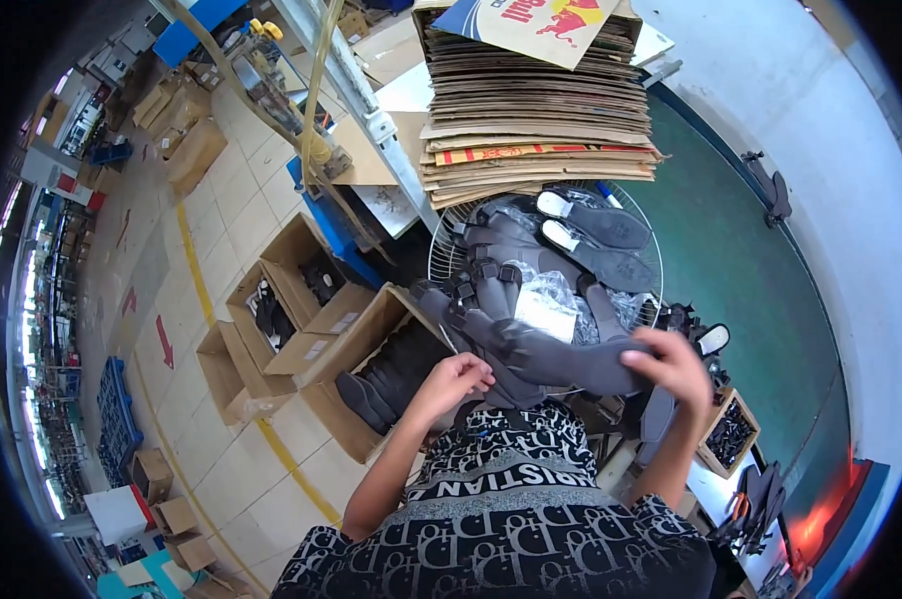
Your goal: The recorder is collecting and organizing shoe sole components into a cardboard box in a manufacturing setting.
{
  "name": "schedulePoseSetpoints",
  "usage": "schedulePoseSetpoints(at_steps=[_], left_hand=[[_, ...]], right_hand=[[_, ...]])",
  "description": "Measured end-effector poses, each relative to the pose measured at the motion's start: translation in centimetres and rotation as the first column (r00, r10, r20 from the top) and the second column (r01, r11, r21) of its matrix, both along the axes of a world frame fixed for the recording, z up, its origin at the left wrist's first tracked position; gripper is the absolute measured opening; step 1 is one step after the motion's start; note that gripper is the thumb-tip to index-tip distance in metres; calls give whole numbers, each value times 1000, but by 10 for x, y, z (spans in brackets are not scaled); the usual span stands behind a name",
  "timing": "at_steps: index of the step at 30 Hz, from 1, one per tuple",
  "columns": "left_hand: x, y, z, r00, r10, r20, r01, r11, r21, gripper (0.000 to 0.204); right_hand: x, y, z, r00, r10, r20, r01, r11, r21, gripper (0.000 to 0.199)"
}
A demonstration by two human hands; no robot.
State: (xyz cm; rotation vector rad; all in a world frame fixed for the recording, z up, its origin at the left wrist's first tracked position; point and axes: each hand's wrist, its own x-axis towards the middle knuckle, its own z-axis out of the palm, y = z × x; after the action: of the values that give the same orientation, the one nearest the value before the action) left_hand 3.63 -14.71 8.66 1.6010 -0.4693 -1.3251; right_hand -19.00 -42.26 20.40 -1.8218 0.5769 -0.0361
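In front of my body lies a long dark grey padded piece [581,366] with a rounded end, shaped somewhat like a shoe sole. My right hand [676,367] grips its rounded right end, thumb on top. My left hand [461,379] is closed in a pinch near the left end of the dark pieces; what is between its fingers is too small to make out. Just beyond, a round wire basket [659,262] holds several similar grey pieces with black buckles, along with clear plastic bags [546,299]. Two dark sole-shaped pieces [611,228] with white ends rest on top.
A tall stack of flattened cardboard [541,125] stands behind the basket. To the left, an open carton [336,399] holds dark pieces, beside smaller cartons [291,290]. A metal post [371,120] rises at the back left. At right sits a small wooden box [728,434] of black parts.
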Motion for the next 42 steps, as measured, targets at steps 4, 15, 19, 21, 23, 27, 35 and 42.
schedulePoseSetpoints(at_steps=[4, 15, 19, 21, 23, 27, 35, 42], left_hand=[[0, 2, 2, 992, -90, 84, 94, 995, -45, 29], [-5, -4, 18, 977, -211, 5, 211, 977, 25, 32], [-4, -2, 21, 977, -210, 29, 209, 977, 35, 32], [-1, 5, 14, 984, -174, 24, 174, 985, 18, 31], [-3, 9, 13, 997, -64, -45, 63, 998, -15, 31], [-2, 5, 23, 1000, -17, -24, 17, 1000, -9, 34], [-1, 6, 15, 999, -34, -41, 32, 999, -38, 33], [-5, 9, 6, 999, 13, 49, -15, 999, 50, 38]], right_hand=[[25, 37, -79, 986, 14, -167, -114, 789, -604, 33], [174, -34, -118, 993, 74, 96, -21, 883, -469, 28], [214, -28, -148, 969, 150, -197, -245, 455, -856, 57], [217, -20, -154, 951, 108, -291, -310, 393, -866, 51], [215, -27, -137, 946, 191, -262, -323, 483, -814, 45], [208, -52, -124, 987, 156, -26, -141, 795, -590, 29], [176, -62, -45, 921, -45, 387, 64, 997, -36, 14], [150, -74, 13, 924, -155, 350, 221, 963, -155, 25]])
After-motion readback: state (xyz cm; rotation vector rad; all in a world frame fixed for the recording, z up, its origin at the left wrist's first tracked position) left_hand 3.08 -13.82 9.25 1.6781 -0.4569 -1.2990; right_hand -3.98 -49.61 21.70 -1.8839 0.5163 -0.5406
